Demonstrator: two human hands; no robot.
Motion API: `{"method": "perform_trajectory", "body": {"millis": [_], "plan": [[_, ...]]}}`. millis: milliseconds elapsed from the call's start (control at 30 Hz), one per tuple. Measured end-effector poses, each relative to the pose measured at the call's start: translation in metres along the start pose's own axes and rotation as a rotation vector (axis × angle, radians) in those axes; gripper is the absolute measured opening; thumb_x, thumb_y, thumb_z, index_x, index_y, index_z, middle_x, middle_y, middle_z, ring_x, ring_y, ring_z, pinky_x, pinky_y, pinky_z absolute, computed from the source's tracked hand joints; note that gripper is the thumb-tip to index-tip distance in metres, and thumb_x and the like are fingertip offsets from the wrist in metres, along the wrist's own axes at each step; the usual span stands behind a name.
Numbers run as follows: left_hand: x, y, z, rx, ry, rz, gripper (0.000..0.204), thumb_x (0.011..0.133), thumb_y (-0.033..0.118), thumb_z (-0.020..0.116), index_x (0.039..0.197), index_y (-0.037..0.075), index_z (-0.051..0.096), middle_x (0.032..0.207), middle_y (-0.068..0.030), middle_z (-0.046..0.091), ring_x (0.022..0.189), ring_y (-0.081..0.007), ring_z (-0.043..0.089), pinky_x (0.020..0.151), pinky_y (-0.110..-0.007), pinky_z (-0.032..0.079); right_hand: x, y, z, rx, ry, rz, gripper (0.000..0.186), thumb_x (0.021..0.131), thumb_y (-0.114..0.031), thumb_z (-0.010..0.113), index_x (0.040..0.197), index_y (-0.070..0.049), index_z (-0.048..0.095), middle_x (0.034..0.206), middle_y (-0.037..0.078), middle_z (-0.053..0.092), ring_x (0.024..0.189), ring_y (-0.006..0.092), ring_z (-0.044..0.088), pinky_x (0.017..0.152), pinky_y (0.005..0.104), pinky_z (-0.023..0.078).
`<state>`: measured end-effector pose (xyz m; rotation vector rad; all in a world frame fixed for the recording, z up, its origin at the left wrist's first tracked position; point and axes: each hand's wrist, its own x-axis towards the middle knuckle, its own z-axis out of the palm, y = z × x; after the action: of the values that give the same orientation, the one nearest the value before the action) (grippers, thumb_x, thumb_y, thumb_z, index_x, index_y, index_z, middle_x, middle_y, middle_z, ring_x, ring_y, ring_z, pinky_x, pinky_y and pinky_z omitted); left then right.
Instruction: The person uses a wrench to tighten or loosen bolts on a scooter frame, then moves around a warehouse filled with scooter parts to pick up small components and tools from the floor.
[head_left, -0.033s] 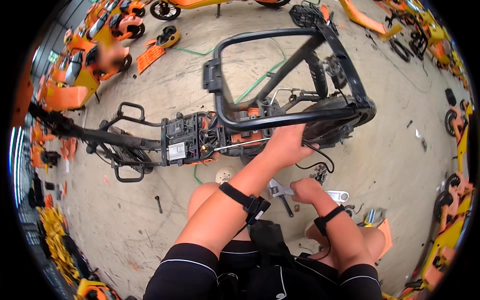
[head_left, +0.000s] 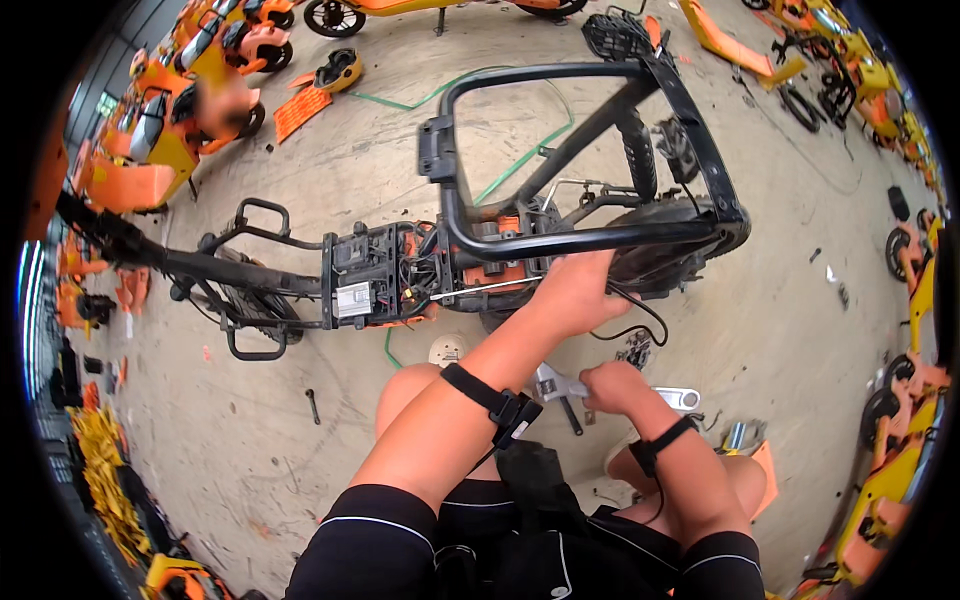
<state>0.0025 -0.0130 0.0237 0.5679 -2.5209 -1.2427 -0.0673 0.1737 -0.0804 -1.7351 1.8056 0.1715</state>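
My left hand (head_left: 580, 290) reaches to the lying bike's black frame (head_left: 580, 240), its fingers hidden at the lower tube, beside a loop of black cable (head_left: 650, 315). Below it, my right hand (head_left: 610, 386) is closed on a silver adjustable wrench (head_left: 556, 384), held over the floor. A dark bar (head_left: 572, 420) lies under the wrench's head, and a silver tool (head_left: 678, 398) with a ringed end is just right of the hand. The bike's middle exposes wiring, a silver module (head_left: 353, 300) and orange parts (head_left: 495, 272).
Orange and yellow scooters (head_left: 150, 175) line the left, right and far sides. A yellow helmet (head_left: 338, 70), orange panels (head_left: 300, 112), green hose (head_left: 510, 170), a loose tool (head_left: 312, 405) and small metal parts (head_left: 633, 350) lie on the concrete floor (head_left: 250, 430). My knees and shoe are below the bike.
The bike's frame and background sit slightly lower and farther right in the picture. My hands keep nearly the same positions, the right still on the wrench.
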Motion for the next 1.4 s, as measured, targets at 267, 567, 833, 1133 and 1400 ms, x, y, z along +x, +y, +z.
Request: {"method": "perform_trajectory", "body": {"millis": [267,567,833,1133,1400], "plan": [[-0.023,-0.010,-0.057,0.038,-0.201,-0.044,0.078,0.080,0.049,0.072,0.132,-0.004,0.049,0.122,-0.0276,0.060,0.110,-0.0399,0.061,0.097,-0.043,0.047,-0.092,-0.038,-0.089,-0.134,0.238,0.084,0.011,0.076,-0.018,0.067,0.081,-0.010,0.062,0.073,0.011,0.066,0.072,0.0335,0.066,0.063,0.0462,0.052],[-0.040,-0.044,-0.088,0.041,-0.186,-0.253,0.042,0.084,0.032,0.072,0.107,-0.002,0.061,0.086,-0.0144,0.065,0.081,-0.0265,0.063,0.076,-0.038,0.051,-0.053,-0.030,-0.060,0.659,0.108,0.227,0.016,0.077,-0.016,0.069,0.086,-0.005,0.064,0.072,0.015,0.067,0.066,0.0289,0.068,0.063,0.0407,0.051],[-0.039,-0.048,-0.081,-0.044,0.004,-0.270,0.028,0.087,0.025,0.070,0.099,0.001,0.063,0.081,-0.0103,0.065,0.076,-0.0208,0.061,0.071,-0.038,0.050,-0.052,-0.026,-0.049,1.190,0.194,0.074,0.027,0.088,-0.027,0.072,0.091,-0.003,0.061,0.066,0.001,0.058,0.054,0.0107,0.053,0.051,0.0278,0.045],[-0.023,-0.035,-0.055,0.137,-0.036,-0.213,0.030,0.091,0.013,0.067,0.116,-0.003,0.061,0.086,-0.0079,0.064,0.076,-0.0147,0.064,0.068,-0.031,0.052,-0.064,-0.034,-0.072,1.398,0.261,0.138,0.047,0.086,-0.041,0.077,0.066,-0.005,0.053,0.057,0.001,0.055,0.054,0.0074,0.053,0.047,0.0265,0.042],[-0.021,-0.015,-0.048,0.140,0.039,-0.179,0.030,0.093,0.015,0.065,0.118,-0.001,0.063,0.091,-0.0098,0.067,0.078,-0.0134,0.063,0.071,-0.030,0.052,-0.078,-0.035,-0.087,1.325,0.363,0.225,0.053,0.082,-0.045,0.079,0.064,-0.003,0.053,0.055,0.001,0.053,0.052,0.0080,0.051,0.048,0.0283,0.042]]}}
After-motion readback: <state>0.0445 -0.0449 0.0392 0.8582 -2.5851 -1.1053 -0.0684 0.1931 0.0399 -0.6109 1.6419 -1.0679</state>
